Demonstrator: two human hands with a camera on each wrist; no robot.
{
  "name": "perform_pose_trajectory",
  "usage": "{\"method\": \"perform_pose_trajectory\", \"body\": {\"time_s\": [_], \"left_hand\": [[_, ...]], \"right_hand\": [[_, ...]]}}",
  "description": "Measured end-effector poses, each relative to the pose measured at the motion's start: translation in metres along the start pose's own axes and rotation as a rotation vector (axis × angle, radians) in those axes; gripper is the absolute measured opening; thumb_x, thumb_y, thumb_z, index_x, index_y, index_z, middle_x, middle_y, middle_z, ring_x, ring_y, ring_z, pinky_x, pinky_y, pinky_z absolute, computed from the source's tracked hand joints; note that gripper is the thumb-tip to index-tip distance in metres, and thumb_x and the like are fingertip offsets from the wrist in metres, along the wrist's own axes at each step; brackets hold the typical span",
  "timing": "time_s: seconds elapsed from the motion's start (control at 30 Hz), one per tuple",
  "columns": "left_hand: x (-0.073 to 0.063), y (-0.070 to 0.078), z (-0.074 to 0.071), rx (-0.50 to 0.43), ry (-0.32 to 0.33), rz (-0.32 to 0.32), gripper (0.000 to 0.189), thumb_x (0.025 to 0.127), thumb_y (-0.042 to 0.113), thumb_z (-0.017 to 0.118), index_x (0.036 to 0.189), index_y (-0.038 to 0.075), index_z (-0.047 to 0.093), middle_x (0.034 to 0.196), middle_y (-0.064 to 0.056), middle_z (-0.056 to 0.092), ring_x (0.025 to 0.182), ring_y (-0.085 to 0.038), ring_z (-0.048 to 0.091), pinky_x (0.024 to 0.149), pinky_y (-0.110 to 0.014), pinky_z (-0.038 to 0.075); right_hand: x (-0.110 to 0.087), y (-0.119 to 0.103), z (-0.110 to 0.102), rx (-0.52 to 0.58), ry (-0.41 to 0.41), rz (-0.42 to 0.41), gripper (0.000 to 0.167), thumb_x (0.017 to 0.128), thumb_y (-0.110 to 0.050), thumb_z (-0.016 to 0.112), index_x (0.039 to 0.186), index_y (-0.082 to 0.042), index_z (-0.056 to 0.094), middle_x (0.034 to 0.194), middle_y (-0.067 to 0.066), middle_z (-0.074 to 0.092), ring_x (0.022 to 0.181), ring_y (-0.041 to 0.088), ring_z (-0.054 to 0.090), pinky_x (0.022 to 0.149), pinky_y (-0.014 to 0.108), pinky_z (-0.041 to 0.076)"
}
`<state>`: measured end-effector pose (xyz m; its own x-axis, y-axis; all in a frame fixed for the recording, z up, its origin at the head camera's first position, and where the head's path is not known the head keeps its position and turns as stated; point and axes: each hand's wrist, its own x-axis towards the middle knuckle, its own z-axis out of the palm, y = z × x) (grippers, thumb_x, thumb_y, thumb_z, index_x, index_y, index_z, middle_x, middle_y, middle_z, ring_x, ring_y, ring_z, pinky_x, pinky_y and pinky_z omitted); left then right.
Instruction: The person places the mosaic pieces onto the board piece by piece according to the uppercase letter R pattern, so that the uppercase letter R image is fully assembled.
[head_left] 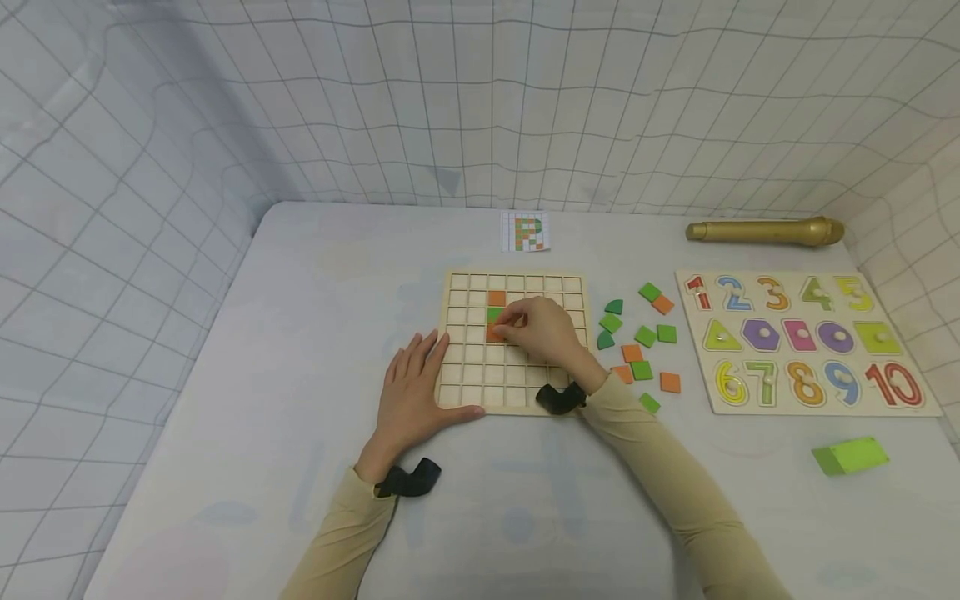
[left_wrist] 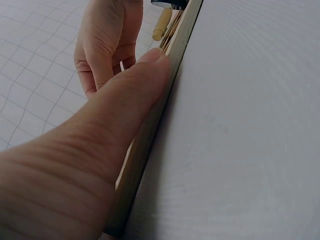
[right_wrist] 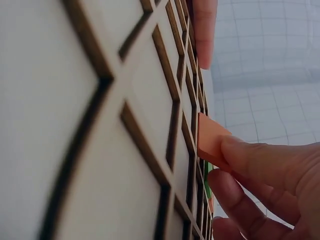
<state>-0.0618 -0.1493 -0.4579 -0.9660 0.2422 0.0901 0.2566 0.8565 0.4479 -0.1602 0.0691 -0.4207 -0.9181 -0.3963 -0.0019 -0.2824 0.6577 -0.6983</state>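
Head view: at the frame's centre, the right hand pinches an orange square tile over a square, pale wooden grid board. The left hand, fingers extended and grasping nothing, touches its lower-left corner. Left wrist view: the left hand's thumb lies against the board's edge, upper centre. Right wrist view: the tile, right of centre, is pinched between thumb and fingers.

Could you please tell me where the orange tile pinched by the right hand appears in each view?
Head: orange tile near the centre, slightly low, at the right hand.
Left wrist: not visible.
Right wrist: right of centre, slightly low.
Shared landmark: the board, central in head, a slanting edge in left wrist, filling the left in right wrist.
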Motion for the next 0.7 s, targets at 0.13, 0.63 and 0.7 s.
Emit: {"method": "perform_pose_trajectory", "body": {"time_s": [0.13,0.63,0.7], "left_hand": [[0.0,-0.0003,0.0001,0.002,0.003,0.003,0.114,0.065,0.069,0.071,0.151,0.01,0.024,0.152,-0.013,0.024,0.142,-0.029,0.009,0.111,-0.049,0.01],[-0.0002,0.0017,-0.0015,-0.001,-0.007,-0.005,0.115,0.065,0.068,0.072,0.151,0.01,0.024,0.153,-0.013,0.024,0.142,-0.028,0.008,0.112,-0.047,0.007],[0.0001,0.0018,-0.0017,-0.003,-0.006,-0.003,0.115,0.065,0.068,0.072,0.151,0.01,0.024,0.152,-0.014,0.024,0.142,-0.028,0.009,0.112,-0.047,0.007]], "right_hand": [[-0.0002,-0.002,0.0012,-0.032,-0.005,-0.001,0.012,0.087,-0.026,0.071,0.087,-0.016,0.076,0.078,-0.007,0.065,0.061,0.011,0.053,0.054,0.028,0.043],[-0.0009,-0.0081,0.0028,-0.135,0.028,0.009,0.009,0.086,-0.023,0.072,0.082,-0.016,0.076,0.081,-0.005,0.067,0.075,0.011,0.06,0.064,0.029,0.048],[-0.0006,-0.0081,0.0027,-0.139,0.028,0.011,0.009,0.085,-0.023,0.073,0.082,-0.016,0.076,0.082,-0.005,0.067,0.076,0.012,0.061,0.064,0.029,0.048]]}}
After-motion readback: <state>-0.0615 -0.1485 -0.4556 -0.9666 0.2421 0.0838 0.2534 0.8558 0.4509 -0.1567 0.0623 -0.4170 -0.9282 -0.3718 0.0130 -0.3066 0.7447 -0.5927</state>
